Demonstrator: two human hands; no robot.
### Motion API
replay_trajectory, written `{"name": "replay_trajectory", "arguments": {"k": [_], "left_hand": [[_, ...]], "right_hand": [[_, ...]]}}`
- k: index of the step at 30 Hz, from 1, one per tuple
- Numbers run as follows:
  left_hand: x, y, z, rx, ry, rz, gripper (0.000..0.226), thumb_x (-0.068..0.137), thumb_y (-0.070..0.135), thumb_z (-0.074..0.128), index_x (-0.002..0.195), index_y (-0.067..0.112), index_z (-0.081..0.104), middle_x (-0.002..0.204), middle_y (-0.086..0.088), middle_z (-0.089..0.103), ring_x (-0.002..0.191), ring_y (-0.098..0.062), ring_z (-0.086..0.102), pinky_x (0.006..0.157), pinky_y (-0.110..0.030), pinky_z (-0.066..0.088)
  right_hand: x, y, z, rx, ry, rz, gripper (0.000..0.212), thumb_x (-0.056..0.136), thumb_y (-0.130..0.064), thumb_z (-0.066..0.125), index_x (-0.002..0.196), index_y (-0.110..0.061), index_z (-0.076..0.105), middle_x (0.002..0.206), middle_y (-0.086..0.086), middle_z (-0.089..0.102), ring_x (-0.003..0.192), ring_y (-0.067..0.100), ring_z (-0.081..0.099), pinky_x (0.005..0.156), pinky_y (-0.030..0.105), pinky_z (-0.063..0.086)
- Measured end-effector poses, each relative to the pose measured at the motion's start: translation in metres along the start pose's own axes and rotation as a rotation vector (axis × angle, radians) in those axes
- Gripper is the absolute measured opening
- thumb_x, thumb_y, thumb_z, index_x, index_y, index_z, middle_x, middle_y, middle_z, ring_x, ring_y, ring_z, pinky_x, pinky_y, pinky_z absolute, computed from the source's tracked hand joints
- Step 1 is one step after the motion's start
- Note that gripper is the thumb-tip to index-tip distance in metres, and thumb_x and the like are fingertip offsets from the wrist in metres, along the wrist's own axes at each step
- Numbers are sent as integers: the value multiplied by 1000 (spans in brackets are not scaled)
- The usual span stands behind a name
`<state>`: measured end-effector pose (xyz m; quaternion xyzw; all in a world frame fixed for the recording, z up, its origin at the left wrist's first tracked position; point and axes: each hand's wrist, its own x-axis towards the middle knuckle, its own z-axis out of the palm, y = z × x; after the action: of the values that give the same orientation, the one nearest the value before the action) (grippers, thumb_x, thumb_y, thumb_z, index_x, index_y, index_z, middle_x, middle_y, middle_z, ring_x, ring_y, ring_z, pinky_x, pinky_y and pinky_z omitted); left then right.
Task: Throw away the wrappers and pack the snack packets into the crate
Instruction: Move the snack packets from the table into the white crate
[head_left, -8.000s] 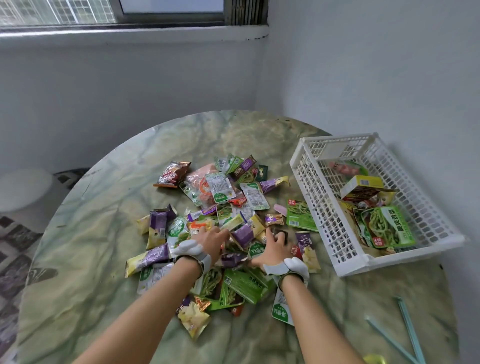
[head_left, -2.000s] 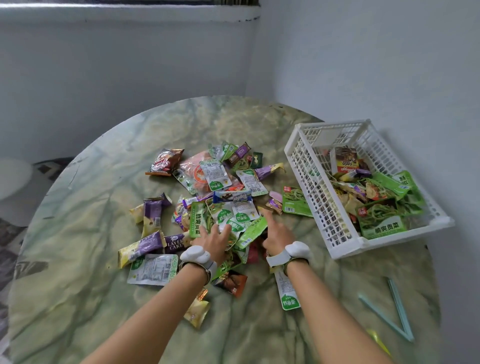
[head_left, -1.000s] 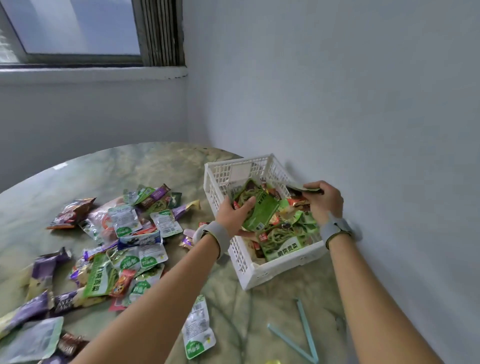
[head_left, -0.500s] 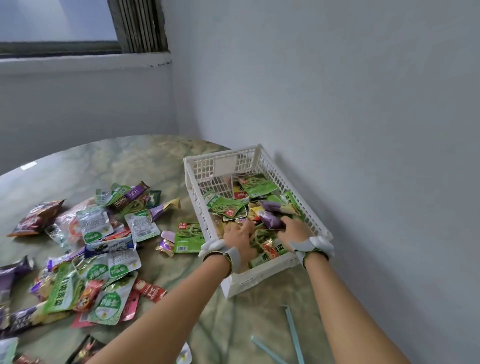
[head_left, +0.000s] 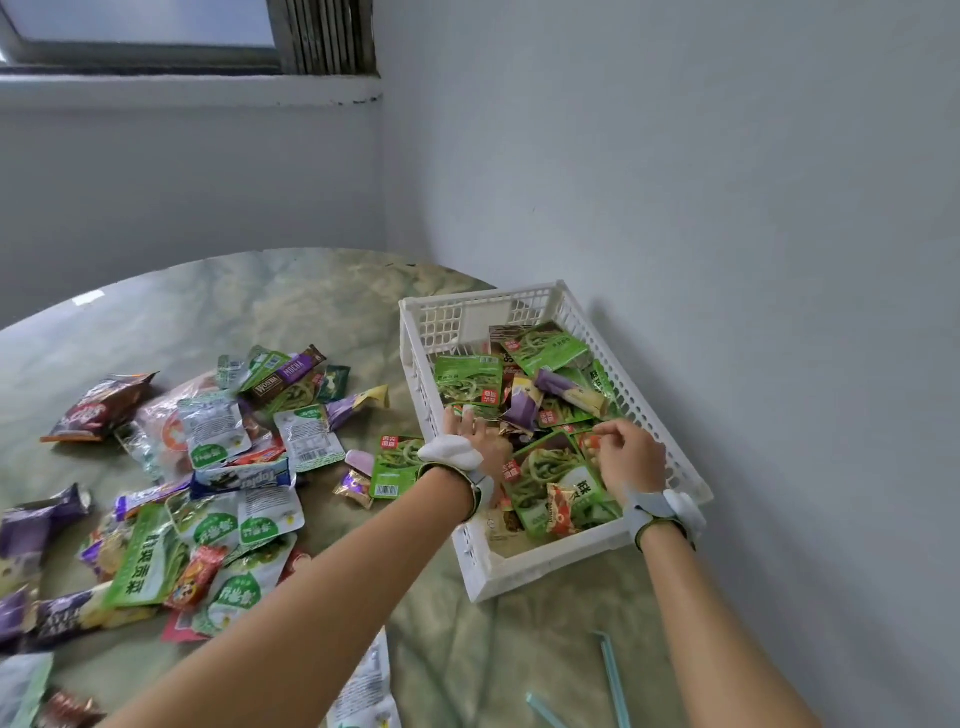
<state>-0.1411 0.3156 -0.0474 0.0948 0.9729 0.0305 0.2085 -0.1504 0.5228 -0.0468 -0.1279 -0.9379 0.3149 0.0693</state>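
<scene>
Both hands are working inside the white slatted plastic crate at the table's three o'clock: the left hand is lying spread over the packets, the right hand is curling round a green foil snack packet. The heap is mounding, so packets risk sliding over the low rim; the loose pile of snack packets at nine o'clock is waiting.

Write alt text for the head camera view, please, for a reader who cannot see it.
Both hands reach into a white crate of snack packets: left hand flat with fingers spread, right hand curled over them. More packets lie scattered on the round green marble table.
</scene>
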Motion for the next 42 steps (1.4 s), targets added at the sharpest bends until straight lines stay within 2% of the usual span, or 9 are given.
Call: {"name": "replay_trajectory", "arguments": {"k": [3,6,10,15,21,25,29,33,42], "left_hand": [[-28,-23,15,-3,220,95,59,91,59,40,144,35,32,159,-5,20,150,-28,-4,115,-60,-9],[-57,-76,29,-238,371,119,50,96,55,36,143,37,33,161,6,17,150,-19,2,118,-54,6],[-103,-175,60,-254,315,-103,49,92,57,37,137,38,39,154,5,31,147,-25,20,114,-51,17],[-182,-282,82,-187,170,-438,82,75,50,71,144,41,26,159,-1,14,146,-31,13,113,-56,22],[-239,-393,122,-354,-131,-712,142,52,65,80,152,25,-13,159,-13,-20,145,-41,-16,117,-50,9],[-256,-414,137,-279,-188,-590,147,52,41,92,151,26,-17,156,-13,-28,146,-40,-15,117,-47,21],[-256,-426,145,-390,-110,-608,154,39,37,95,148,45,-13,159,-16,-12,140,-41,29,103,-43,42],[-252,-433,146,-443,24,-596,125,52,34,91,150,43,14,147,-12,34,119,-34,54,96,-38,48],[-248,-424,142,-305,195,-484,38,86,21,57,122,17,48,110,-13,63,101,-33,57,73,-33,34]], "right_hand": [[-17,-23,0,64,70,-47,30,89,-5,46,81,-17,72,78,0,70,57,13,54,45,21,33],[-39,-60,13,201,24,-128,27,90,-6,48,82,-15,72,76,-5,71,57,8,59,46,20,37],[-79,-119,45,270,-73,-252,26,89,-4,49,80,-15,71,77,-3,74,65,14,67,59,28,54],[-139,-178,110,212,-403,-253,18,88,-11,55,98,-18,68,91,2,74,73,18,65,63,24,43],[-195,-214,206,-213,-772,-259,125,60,-62,79,152,-26,2,154,24,21,138,42,30,105,47,39],[-207,-252,234,-373,-688,-322,137,55,-67,79,149,-35,-16,156,22,-21,142,53,5,110,60,23],[-214,-272,259,-401,-766,-204,141,52,-69,79,148,-37,-19,155,22,-23,143,52,-2,110,64,19],[-233,-272,283,-469,-695,-221,127,53,-67,80,149,-37,2,149,25,6,134,52,23,106,57,32],[-263,-268,286,-182,-422,-290,79,63,-35,79,136,-33,49,127,14,39,103,34,54,77,33,50]]}}
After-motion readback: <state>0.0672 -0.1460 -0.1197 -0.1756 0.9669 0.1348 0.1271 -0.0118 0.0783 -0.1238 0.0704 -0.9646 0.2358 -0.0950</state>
